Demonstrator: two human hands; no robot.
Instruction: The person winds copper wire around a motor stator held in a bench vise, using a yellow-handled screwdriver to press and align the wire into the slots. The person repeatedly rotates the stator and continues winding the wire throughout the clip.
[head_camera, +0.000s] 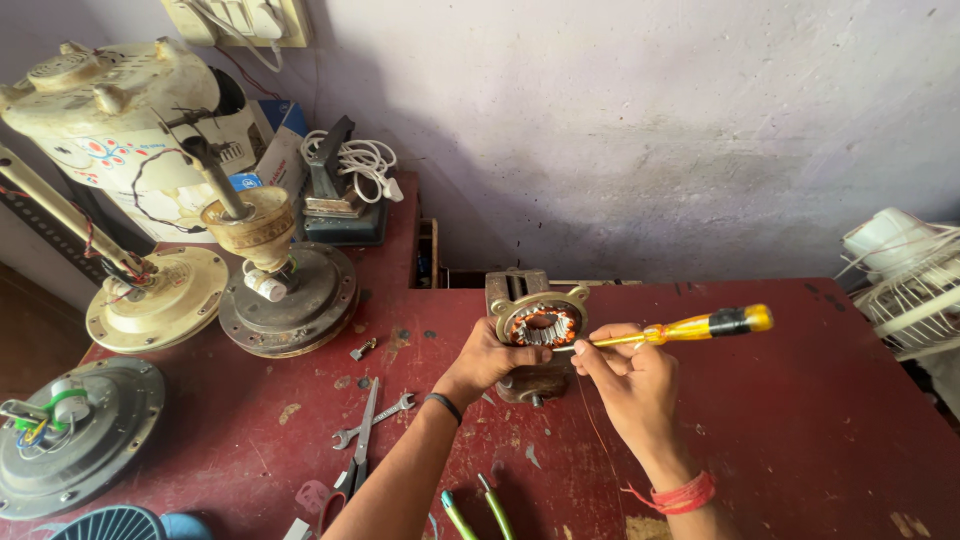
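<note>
Our right hand (632, 378) grips a yellow screwdriver (690, 327) near its shaft, tip laid at the stator (541, 326); our left hand (490, 356) clasps the stator's rim, steadying it on the vise (522, 290) at the red bench's (800, 420) back edge. We judge the step to be working at the copper windings; next calls for a light, steady tip so no wire is nicked. Spanner (375, 415) and scissors (355, 465) lie left

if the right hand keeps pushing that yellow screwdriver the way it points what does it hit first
Probably the motor stator with copper windings: the right hand aims the screwdriver leftward, tip already at its rim, where the left hand steadies it.
</note>
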